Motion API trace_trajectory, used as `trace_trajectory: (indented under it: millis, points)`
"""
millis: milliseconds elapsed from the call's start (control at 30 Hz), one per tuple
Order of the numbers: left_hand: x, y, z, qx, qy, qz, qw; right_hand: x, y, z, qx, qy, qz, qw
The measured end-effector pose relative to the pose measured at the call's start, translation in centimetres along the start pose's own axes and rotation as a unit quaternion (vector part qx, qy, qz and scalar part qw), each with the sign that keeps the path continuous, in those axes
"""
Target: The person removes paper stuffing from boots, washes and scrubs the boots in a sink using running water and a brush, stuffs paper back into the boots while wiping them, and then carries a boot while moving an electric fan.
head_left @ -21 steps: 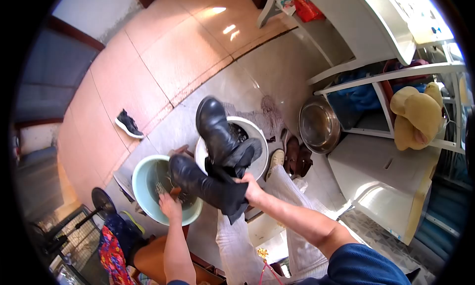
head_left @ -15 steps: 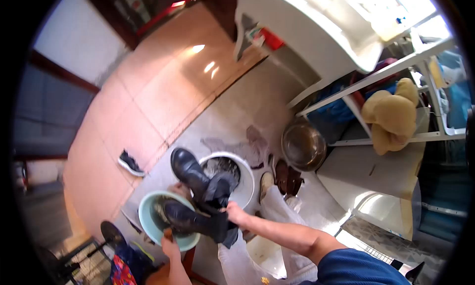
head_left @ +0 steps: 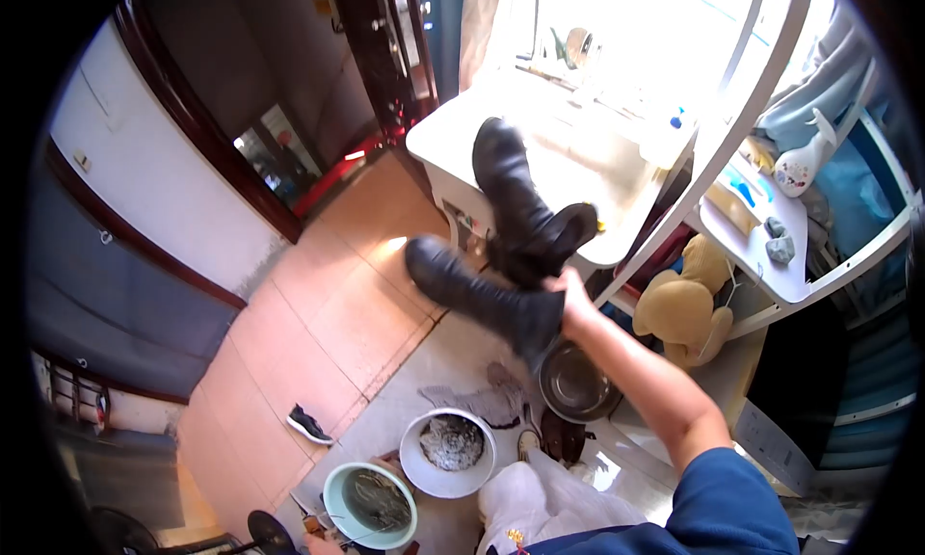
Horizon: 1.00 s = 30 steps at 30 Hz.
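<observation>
Two black boots (head_left: 515, 194) are in the right hand (head_left: 575, 306), fingers clenched; whether the left hand (head_left: 324, 545) grips is unclear.

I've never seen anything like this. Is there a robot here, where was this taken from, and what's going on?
No robot: these are a person's own bare hands. The camera sits on their head, looking forward and down.

The right hand grips a pair of black boots by their tops, raised so that they show against the white sink.

The left hand shows only partly, at the bottom edge, beside the pale green basin; whether it grips anything is hard to tell.

On the floor are also a white bucket, a black sneaker with a white sole and, farther right, a metal basin.
</observation>
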State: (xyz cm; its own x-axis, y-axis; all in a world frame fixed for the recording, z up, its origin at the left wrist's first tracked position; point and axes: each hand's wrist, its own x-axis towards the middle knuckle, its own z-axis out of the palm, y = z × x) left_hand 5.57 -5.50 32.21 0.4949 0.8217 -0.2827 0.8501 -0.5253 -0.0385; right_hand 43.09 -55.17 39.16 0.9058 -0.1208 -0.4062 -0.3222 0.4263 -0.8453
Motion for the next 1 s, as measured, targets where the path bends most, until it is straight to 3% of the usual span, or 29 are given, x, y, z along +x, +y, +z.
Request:
trace_trajectory:
  millis: [100,200,267,333,467,667,767,800,833,867,900,1000]
  points:
    - [2.5,-2.3,-1.0,-0.063,-0.034,-0.072,0.995,9.0,-3.6,-5.2,-0.031,0.092,-0.051,0.994]
    - [4.0,-1.5,-1.0,-0.076,-0.045,-0.091,0.992,6.9,-10.8,-3.8,-0.123,0.24,-0.119,0.955]
    - [4.9,-0.5,-1.0,-0.078,-0.049,-0.086,0.992,12.0,-9.8,-8.3,-0.05,0.205,-0.146,0.967]
    - [5.6,0.3,-0.8,-0.079,-0.058,-0.081,0.992,10.8,-11.0,-7.9,0.022,0.22,-0.144,0.965]
    - [8.0,1.5,-0.3,-0.078,-0.083,-0.086,0.99,12.5,-10.7,-9.1,0.022,0.249,-0.138,0.959]
    - [15.6,4.3,0.5,-0.089,-0.117,-0.073,0.986,19.9,-9.8,-10.5,-0.129,0.317,-0.089,0.935]
    - [24.4,4.9,1.5,-0.126,-0.079,0.044,0.988,27.0,-6.0,-10.9,-0.139,0.337,-0.07,0.929]
    - [26.6,8.3,0.1,-0.172,-0.057,0.1,0.978,28.1,-5.4,-10.4,-0.185,0.36,-0.042,0.914]
    - [28.4,12.2,-0.3,-0.325,-0.058,0.054,0.943,29.5,-5.9,-9.6,-0.236,0.386,-0.011,0.892]
    - [29.1,18.8,-3.3,-0.423,-0.042,0.096,0.9,30.9,-5.6,-8.7,-0.213,0.374,-0.021,0.902]
    - [29.8,25.3,-6.0,-0.46,-0.006,0.156,0.874,31.8,-5.9,-7.6,-0.179,0.363,-0.001,0.914]
    - [28.4,45.0,-14.6,-0.475,-0.095,0.292,0.824,31.4,-7.4,-3.9,-0.117,0.358,0.04,0.925]
